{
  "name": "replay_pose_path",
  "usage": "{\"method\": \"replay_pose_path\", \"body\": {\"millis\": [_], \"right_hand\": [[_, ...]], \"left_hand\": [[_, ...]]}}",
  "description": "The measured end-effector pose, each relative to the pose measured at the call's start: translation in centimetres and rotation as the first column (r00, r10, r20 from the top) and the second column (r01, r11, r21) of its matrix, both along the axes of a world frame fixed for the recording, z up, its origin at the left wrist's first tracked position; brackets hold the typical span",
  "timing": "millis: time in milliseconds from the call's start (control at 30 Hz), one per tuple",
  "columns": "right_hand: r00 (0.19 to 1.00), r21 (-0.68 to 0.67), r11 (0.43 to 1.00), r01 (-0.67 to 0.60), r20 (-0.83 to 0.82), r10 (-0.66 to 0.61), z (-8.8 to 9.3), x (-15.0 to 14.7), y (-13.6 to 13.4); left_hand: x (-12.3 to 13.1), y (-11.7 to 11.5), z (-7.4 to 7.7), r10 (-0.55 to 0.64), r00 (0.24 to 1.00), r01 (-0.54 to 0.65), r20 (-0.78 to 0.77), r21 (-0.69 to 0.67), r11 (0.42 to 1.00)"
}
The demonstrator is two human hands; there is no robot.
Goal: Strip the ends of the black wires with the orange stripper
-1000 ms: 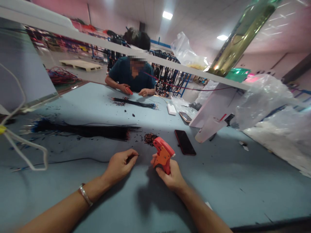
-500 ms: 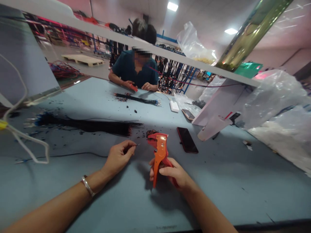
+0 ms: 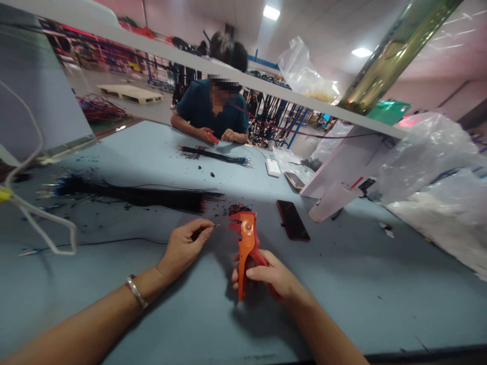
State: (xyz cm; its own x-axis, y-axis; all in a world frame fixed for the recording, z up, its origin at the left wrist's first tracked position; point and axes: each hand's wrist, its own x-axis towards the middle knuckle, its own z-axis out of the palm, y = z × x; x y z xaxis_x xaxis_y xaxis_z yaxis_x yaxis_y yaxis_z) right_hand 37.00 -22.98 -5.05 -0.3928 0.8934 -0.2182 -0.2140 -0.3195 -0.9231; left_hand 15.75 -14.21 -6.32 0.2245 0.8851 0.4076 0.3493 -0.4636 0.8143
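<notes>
Between thumb and forefinger, my left hand [image 3: 188, 246] pinches a thin black wire [image 3: 125, 240], whose short tip pokes out to the right. The rest of that wire trails left across the table to a blue-and-metal end. My right hand [image 3: 262, 276] is wrapped round the handles of an orange and red wire stripper [image 3: 247, 235]. Its jaws point up and left, a small gap from the wire tip. Behind my left hand lies a thick bundle of black wires [image 3: 152, 196] with blue ends at its left. Dark clippings [image 3: 239, 208] are heaped just behind the stripper's jaws.
A phone [image 3: 292, 219] lies right of the stripper, with another phone [image 3: 294, 180] and a white box [image 3: 272, 167] farther back. Across the table a co-worker [image 3: 211, 109] holds a red tool beside a smaller wire bundle [image 3: 215, 154]. A white cord [image 3: 70, 235] hangs at left.
The stripper in my right hand has tilted and shifted slightly left and down, its handles now spread wider. My left hand stays nearly still with the wire. The co-worker's red tool has moved slightly right.
</notes>
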Motion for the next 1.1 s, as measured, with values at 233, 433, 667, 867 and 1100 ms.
{"method": "replay_pose_path", "body": {"millis": [233, 433, 667, 867, 1100], "right_hand": [[0.805, 0.415, 0.908, 0.063, 0.517, -0.292, 1.8, 0.0, -0.3], [0.531, 0.671, 0.741, 0.010, 0.625, -0.573, 0.9, 0.4, 0.5], [0.208, 0.857, 0.471, -0.209, 0.510, -0.835, -0.9, 1.4, 2.0], [0.177, 0.848, 0.436, -0.302, 0.499, -0.848, -0.9, 0.9, 2.0], [0.170, 0.824, 0.476, -0.307, 0.539, -0.825, -1.4, 0.6, 2.1]], "left_hand": [[0.2, -0.5, 0.4, -0.003, 0.995, -0.005, -0.104, -0.075, 0.997], [1.9, -0.1, 1.5, -0.016, 0.997, -0.003, -0.078, -0.232, 0.973], [4.9, 0.1, 1.7, -0.128, 0.974, 0.190, 0.190, -0.357, 0.915], [5.7, -0.9, 1.3, -0.113, 0.932, 0.239, 0.345, -0.349, 0.906], [5.2, -0.7, 1.0, -0.131, 0.927, 0.255, 0.351, -0.337, 0.906]]}}
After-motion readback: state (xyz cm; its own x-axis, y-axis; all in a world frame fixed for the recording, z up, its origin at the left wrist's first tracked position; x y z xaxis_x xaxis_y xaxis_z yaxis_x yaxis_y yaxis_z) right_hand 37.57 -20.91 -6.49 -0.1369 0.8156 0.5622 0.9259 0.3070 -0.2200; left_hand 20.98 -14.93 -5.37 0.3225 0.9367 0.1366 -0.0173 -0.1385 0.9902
